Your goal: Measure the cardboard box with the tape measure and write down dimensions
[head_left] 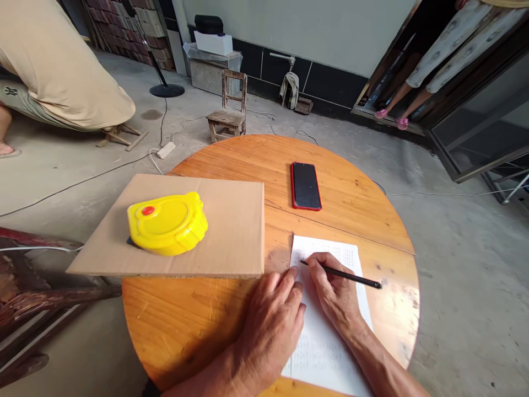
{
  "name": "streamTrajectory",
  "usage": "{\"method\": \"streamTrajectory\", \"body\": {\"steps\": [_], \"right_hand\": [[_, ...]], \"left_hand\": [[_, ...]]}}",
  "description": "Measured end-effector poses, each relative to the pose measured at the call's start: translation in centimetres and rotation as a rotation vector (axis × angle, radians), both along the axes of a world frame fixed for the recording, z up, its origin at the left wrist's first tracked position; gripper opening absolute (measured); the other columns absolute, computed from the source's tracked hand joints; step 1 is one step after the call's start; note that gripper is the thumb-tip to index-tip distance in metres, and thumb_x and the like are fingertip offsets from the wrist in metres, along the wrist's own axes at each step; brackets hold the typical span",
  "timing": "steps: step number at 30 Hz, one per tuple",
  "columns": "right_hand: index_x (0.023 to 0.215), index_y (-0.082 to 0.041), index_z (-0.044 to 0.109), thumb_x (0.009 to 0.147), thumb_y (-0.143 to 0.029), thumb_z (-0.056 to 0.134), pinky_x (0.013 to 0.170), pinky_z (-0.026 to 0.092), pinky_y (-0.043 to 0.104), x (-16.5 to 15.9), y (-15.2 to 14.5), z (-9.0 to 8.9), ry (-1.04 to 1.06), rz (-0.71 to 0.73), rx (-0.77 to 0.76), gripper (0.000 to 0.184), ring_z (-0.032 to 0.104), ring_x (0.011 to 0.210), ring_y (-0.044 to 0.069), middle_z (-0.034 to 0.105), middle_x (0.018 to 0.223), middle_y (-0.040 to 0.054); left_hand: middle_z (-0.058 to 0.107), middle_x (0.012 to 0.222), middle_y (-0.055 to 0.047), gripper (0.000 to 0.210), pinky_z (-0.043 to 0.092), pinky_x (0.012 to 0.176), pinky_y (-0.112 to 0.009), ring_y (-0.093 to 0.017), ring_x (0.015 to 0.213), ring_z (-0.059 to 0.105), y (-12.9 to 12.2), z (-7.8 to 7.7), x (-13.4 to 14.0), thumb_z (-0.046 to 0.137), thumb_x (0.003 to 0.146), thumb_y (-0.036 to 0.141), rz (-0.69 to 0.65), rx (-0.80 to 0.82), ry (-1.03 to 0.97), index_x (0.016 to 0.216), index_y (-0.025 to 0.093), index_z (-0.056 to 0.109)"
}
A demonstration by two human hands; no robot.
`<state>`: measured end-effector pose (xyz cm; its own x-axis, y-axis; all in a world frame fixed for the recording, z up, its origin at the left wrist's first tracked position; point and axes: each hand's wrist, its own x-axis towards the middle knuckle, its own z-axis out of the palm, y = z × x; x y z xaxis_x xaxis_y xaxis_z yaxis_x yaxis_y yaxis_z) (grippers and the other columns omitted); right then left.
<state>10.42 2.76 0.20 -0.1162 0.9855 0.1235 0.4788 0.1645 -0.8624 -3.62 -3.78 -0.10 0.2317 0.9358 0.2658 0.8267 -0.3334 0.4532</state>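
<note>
My right hand (336, 295) is closed around a slim black pen (351, 275), its tip near the upper left of a white paper sheet (312, 325). Rows of small marks run across the sheet, near its top and lower down. My left hand (275, 322) lies flat with its fingers stretched out, fingertips at the paper's left edge and palm on the round wooden table (185, 314). Part of the sheet is hidden under my right hand and forearm.
A cardboard box (235, 220) on the left bears a yellow plastic case (169, 223) with a red button, like a tape measure. Beyond the paper lies a red-edged phone (306, 186). A small wooden chair (229, 110) stands behind the table. Two other people are partly visible.
</note>
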Motion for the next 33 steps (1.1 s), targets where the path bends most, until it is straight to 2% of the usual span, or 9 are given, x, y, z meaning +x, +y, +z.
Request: {"method": "streamTrajectory", "body": {"steps": [8,13,19,23,33], "right_hand": [[0.080,-0.021,0.061,0.093,-0.038,0.053,0.050,0.036,0.025,0.34,0.12,0.31,0.058,-0.008,-0.090,0.023,0.043,0.050,0.012,0.049,0.055,-0.0048],[0.081,-0.021,0.058,0.093,-0.040,0.054,0.048,0.037,0.025,0.73,0.07,0.76,0.133,-0.015,-0.145,0.023,0.044,0.049,0.012,0.052,0.054,-0.0047],[0.081,-0.021,0.062,0.093,-0.036,0.053,0.049,0.038,0.025,0.72,0.11,0.64,0.036,0.023,-0.070,0.021,0.045,0.051,0.012,0.052,0.058,-0.0036],[0.083,-0.020,0.063,0.093,-0.032,0.052,0.055,0.040,0.025,0.46,0.21,0.33,-0.038,0.044,-0.006,0.019,0.048,0.056,0.013,0.057,0.063,-0.0022],[0.083,-0.019,0.063,0.094,-0.031,0.051,0.057,0.042,0.025,0.39,0.11,-0.18,-0.045,0.059,0.020,0.020,0.051,0.062,0.014,0.061,0.067,-0.0003]], "left_hand": [[0.064,0.125,-0.009,0.017,0.051,0.082,-0.040,-0.025,0.094,0.058,0.14,0.09,0.03,0.060,0.082,0.009,0.005,0.003,-0.002,0.097,0.016,0.064],[0.063,0.127,-0.008,0.017,0.051,0.082,-0.040,-0.024,0.092,0.058,0.16,0.12,0.05,0.060,0.083,0.010,0.020,-0.017,-0.004,0.098,0.018,0.064],[0.064,0.123,-0.008,0.016,0.050,0.083,-0.039,-0.024,0.095,0.057,0.19,0.27,0.08,0.059,0.083,0.009,-0.001,0.043,0.037,0.095,0.018,0.064],[0.063,0.125,-0.009,0.017,0.050,0.083,-0.041,-0.025,0.094,0.057,0.10,0.07,0.05,0.060,0.083,0.010,0.000,0.014,0.035,0.098,0.016,0.065],[0.064,0.125,-0.009,0.019,0.050,0.083,-0.040,-0.025,0.094,0.058,0.16,0.05,0.01,0.059,0.083,0.009,-0.004,0.037,0.028,0.101,0.016,0.065]]}}
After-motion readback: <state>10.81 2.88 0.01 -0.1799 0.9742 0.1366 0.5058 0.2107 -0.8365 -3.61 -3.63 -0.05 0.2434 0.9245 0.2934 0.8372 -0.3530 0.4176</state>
